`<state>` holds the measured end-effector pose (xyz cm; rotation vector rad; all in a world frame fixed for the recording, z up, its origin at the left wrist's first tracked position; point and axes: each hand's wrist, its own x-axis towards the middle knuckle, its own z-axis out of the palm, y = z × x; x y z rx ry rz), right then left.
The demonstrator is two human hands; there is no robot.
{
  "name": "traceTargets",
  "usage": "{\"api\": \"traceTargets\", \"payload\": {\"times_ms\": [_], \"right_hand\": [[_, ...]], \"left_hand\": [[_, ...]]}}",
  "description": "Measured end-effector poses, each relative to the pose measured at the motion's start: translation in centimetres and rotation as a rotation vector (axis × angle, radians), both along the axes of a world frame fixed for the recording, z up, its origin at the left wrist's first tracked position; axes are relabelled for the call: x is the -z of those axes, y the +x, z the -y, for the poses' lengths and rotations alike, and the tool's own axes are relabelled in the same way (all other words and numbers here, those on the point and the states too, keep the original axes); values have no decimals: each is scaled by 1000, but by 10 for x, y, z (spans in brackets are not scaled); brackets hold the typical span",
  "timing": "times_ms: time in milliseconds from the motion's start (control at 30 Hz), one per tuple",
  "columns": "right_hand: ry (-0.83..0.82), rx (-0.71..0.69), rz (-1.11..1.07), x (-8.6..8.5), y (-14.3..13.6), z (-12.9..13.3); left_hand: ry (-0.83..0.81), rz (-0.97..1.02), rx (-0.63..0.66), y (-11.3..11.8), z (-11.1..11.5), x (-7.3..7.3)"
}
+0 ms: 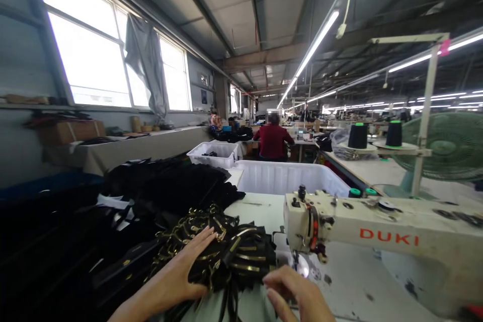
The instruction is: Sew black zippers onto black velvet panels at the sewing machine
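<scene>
A heap of black fabric pieces with gold zippers and metal fittings (245, 256) lies on the machine table, left of the needle. My left hand (184, 266) rests on the heap, fingers stretched out and thumb apart. At its lower right edge is my right hand (298, 294), fingers bent and a gap between thumb and forefinger; nothing shows in it. Just beyond that hand stands the needle area of a cream sewing machine (381, 236) marked DUKI, with a small light glowing there. Narrow black straps hang from the heap toward me.
Piled black fabric (166, 186) fills the left side. Behind the table stand a large white bin (290, 176) and a smaller white bin (215, 153). Black thread cones (357, 137) and a green fan (449, 146) are at right. A person in dark red (273, 141) sits farther back.
</scene>
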<state>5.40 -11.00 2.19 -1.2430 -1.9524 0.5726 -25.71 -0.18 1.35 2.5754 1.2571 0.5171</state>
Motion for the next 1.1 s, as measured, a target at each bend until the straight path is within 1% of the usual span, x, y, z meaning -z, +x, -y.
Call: {"api": "traceTargets", "payload": {"times_ms": [100, 167, 200, 267, 367, 433, 500, 567, 633, 733, 800, 833, 900, 1000, 1100], "right_hand": [[274, 4, 84, -22, -33, -29], [358, -41, 184, -25, -51, -51], [357, -83, 231, -23, -57, -60], [319, -139, 289, -10, -62, -71], [277, -156, 292, 8, -59, -69], [261, -157, 258, 9, -57, -66], [222, -117, 228, 0, -60, -72], [174, -52, 232, -12, -66, -91], [114, -5, 251, -18, -71, -120], [-1, 111, 259, -15, -72, -163], [-52, 145, 248, -10, -68, -179], [-60, 140, 237, -8, -66, -182], [-35, 121, 192, -8, -62, -180], [68, 119, 79, -13, -62, -164], [146, 103, -30, -16, -71, -148]], "left_hand": [[140, 190, -140, 10, 15, 5], [197, 253, -191, 21, 24, 8], [203, 265, -200, 27, 26, 9], [204, 295, -202, 35, 26, 7], [182, 328, -178, 47, 13, 1], [168, 337, -157, 57, -1, 0], [152, 341, -159, 67, -15, 2], [129, 346, -198, 75, -26, 7], [108, 355, -258, 79, -31, 11], [99, 365, -301, 79, -32, 12], [96, 375, -298, 77, -32, 12], [92, 381, -294, 76, -32, 11], [76, 397, -283, 75, -34, 12], [47, 420, -247, 74, -38, 15], [36, 439, -216, 73, -41, 21]]}}
